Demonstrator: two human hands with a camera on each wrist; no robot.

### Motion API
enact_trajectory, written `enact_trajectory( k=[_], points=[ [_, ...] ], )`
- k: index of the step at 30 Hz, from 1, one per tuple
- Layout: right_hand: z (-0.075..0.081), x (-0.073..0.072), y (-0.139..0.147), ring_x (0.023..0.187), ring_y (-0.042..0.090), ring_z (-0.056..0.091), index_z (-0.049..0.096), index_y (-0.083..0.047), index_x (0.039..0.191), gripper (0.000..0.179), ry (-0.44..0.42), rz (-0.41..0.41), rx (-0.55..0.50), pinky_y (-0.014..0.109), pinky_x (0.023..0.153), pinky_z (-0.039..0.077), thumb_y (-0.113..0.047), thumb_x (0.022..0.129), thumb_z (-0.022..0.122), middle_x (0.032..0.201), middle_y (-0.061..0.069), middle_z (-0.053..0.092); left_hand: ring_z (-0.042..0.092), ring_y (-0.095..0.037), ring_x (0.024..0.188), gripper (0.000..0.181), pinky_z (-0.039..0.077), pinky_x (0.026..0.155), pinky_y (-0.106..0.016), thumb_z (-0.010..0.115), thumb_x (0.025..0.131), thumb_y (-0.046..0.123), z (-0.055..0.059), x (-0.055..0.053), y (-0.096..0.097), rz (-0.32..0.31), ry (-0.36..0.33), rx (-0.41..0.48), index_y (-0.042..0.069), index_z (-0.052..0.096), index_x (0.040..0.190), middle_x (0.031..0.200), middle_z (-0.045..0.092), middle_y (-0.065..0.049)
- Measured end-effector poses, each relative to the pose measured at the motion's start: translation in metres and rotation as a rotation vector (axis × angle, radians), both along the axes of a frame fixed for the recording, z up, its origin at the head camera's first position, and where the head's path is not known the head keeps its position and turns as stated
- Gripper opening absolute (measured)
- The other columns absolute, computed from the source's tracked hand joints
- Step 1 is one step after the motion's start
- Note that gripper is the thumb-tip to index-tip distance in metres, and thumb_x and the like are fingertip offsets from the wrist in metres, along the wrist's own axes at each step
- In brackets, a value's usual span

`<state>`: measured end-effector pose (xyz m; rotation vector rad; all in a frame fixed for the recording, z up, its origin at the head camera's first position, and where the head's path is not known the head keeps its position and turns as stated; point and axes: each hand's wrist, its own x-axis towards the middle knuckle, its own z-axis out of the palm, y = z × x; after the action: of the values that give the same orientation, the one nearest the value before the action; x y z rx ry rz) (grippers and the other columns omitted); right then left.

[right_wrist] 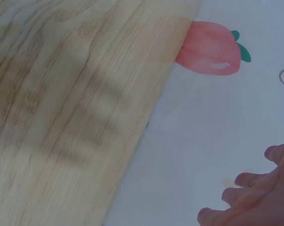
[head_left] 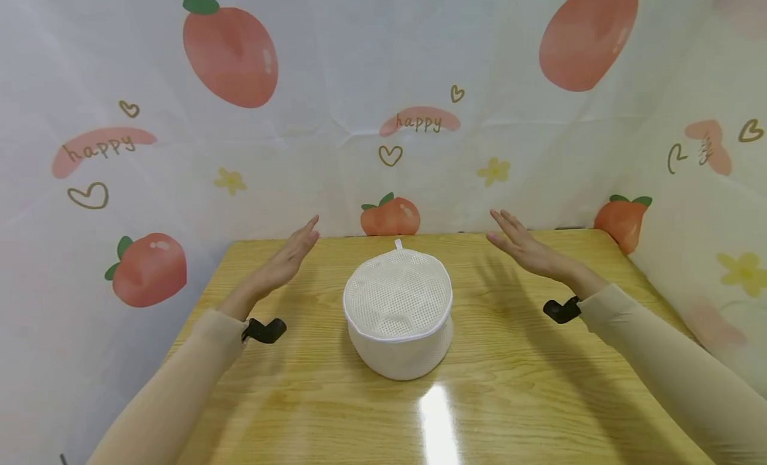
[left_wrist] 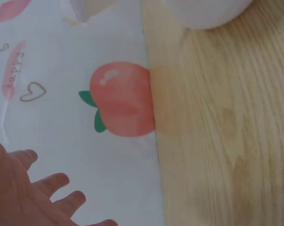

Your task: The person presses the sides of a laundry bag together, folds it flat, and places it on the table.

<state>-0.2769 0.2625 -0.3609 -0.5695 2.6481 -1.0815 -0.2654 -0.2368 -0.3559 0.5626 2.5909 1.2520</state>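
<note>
A round, cream-white mesh laundry bag (head_left: 398, 298) with white piping and a small loop tab stands upright in the middle of the wooden table. To its left, my left hand (head_left: 286, 260) is raised in the air, fingers extended, holding nothing. My right hand (head_left: 530, 252) is held up on the other side, likewise with straight fingers and apart from the bag. In the left wrist view the spread fingers of the left hand (left_wrist: 34, 193) show at the lower left. The right hand (right_wrist: 259, 197) appears at the lower right of its wrist view.
The wooden table (head_left: 287, 398) ends at a white curtain (head_left: 335, 65) printed with peaches, hearts and flowers, which hangs behind it and along the right side. Each wrist carries a black camera mount (head_left: 266, 330). Light glares on the table's front part.
</note>
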Motion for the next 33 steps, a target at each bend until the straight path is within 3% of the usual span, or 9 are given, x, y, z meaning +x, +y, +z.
enact_trajectory(
  k=[9, 15, 19, 26, 33],
  points=[
    [0.002, 0.014, -0.002, 0.157, 0.038, -0.017, -0.009, -0.037, 0.166, 0.068, -0.104, 0.036, -0.094, 0.08, 0.113, 0.002, -0.052, 0.113, 0.031, 0.173, 0.003, -0.018, -0.006, -0.032, 0.16, 0.065, 0.002, 0.122, -0.069, 0.014, 0.112, 0.056, -0.001, 0.01, 0.005, -0.044, -0.077, 0.09, 0.028, -0.006, 0.168, 0.174, -0.006, -0.002],
    [0.004, 0.024, -0.005, 0.159, 0.034, -0.014, -0.006, -0.043, 0.165, 0.065, -0.16, 0.046, -0.152, 0.078, 0.116, 0.003, -0.057, 0.112, 0.028, 0.173, -0.003, -0.014, 0.0, -0.034, 0.16, 0.062, 0.009, 0.122, -0.069, 0.015, 0.112, 0.057, -0.002, 0.019, 0.006, -0.084, -0.178, 0.157, 0.036, -0.005, 0.167, 0.175, -0.001, -0.007],
    [0.004, 0.03, -0.005, 0.159, 0.032, -0.012, -0.005, -0.042, 0.165, 0.061, -0.183, 0.072, -0.199, 0.073, 0.119, 0.001, -0.057, 0.112, 0.022, 0.174, -0.005, -0.011, 0.007, -0.038, 0.16, 0.06, 0.013, 0.122, -0.067, 0.016, 0.112, 0.057, 0.001, 0.024, 0.007, -0.101, -0.211, 0.215, 0.041, -0.001, 0.167, 0.174, 0.005, -0.01],
    [0.003, 0.036, -0.003, 0.159, 0.039, -0.008, -0.008, -0.042, 0.165, 0.056, -0.254, 0.154, -0.332, 0.067, 0.123, -0.002, -0.049, 0.115, 0.016, 0.174, 0.004, -0.011, 0.016, -0.034, 0.159, 0.059, 0.025, 0.123, -0.06, 0.015, 0.11, 0.061, 0.005, 0.031, 0.01, -0.135, -0.238, 0.265, 0.044, 0.003, 0.166, 0.172, 0.015, -0.004],
    [-0.001, 0.037, -0.004, 0.159, 0.037, -0.007, -0.005, -0.035, 0.167, 0.059, -0.265, 0.175, -0.389, 0.063, 0.124, -0.002, -0.05, 0.114, 0.016, 0.175, 0.006, -0.008, 0.018, -0.034, 0.158, 0.058, 0.024, 0.122, -0.062, 0.014, 0.111, 0.06, 0.004, 0.035, 0.013, -0.144, -0.262, 0.285, 0.045, 0.005, 0.166, 0.172, 0.018, -0.004]
  ],
)
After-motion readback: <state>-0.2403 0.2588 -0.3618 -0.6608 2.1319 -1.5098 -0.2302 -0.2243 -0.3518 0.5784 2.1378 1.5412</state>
